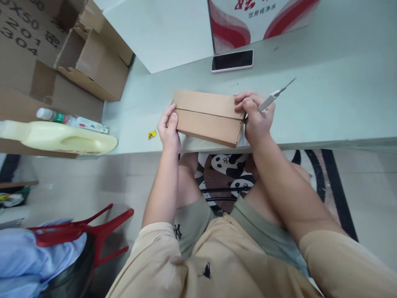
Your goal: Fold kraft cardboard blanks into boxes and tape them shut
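Note:
A small brown cardboard box is held just above the near edge of the pale table, its lengthwise seam facing up. My left hand grips its left end, thumb on top and fingers curled round the side. At the right end, my right hand has its fingertips on the top edge of the box. The same hand also holds a craft knife, whose thin blade points up and away to the right. The underside of the box is hidden.
A phone lies beyond the box, before a red-and-white carton. A yellow packet lies left of my left hand. Farther left are a pale yellow bottle, a small clear bottle and open cardboard boxes.

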`<state>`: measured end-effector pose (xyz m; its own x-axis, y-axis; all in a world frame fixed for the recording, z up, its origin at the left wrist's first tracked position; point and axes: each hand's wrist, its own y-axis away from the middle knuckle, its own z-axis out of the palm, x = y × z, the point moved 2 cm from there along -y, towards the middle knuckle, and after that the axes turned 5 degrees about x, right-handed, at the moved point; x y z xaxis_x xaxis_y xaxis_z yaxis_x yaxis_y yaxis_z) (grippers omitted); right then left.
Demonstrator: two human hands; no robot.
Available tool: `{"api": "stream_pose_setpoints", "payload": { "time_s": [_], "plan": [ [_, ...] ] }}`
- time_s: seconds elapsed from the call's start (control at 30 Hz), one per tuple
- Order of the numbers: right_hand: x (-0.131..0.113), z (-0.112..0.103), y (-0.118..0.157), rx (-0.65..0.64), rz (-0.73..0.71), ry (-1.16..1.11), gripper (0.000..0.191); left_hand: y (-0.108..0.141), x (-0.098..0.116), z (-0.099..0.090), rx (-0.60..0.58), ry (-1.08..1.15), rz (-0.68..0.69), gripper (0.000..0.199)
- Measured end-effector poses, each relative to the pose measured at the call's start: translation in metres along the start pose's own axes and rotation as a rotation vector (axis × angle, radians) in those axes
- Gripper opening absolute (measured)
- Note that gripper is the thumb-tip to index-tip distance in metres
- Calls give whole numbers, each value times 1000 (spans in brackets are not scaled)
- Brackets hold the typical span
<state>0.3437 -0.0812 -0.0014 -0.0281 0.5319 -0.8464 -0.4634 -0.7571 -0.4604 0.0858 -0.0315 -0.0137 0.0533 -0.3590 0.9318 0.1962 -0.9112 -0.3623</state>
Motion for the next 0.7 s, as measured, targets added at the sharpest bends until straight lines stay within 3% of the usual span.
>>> {"api": "stream_pose_setpoints", "payload": {
  "time_s": [0.27,0.4,0.57,0.7],
  "plan": [
    [17,-21,-9,49,63,200,36,-9,1,6,69,-9,-69,48],
    [34,-37,-8,-4,111,319,32,-7,4,6,91,13,-137,50],
    [53,-40,1,-52,303,250,37,-10,5,-1,126,15,-232,50],
    [55,-33,5,-36,396,60,43,-19,0,-10,142,64,-273,51]
  ]
}}
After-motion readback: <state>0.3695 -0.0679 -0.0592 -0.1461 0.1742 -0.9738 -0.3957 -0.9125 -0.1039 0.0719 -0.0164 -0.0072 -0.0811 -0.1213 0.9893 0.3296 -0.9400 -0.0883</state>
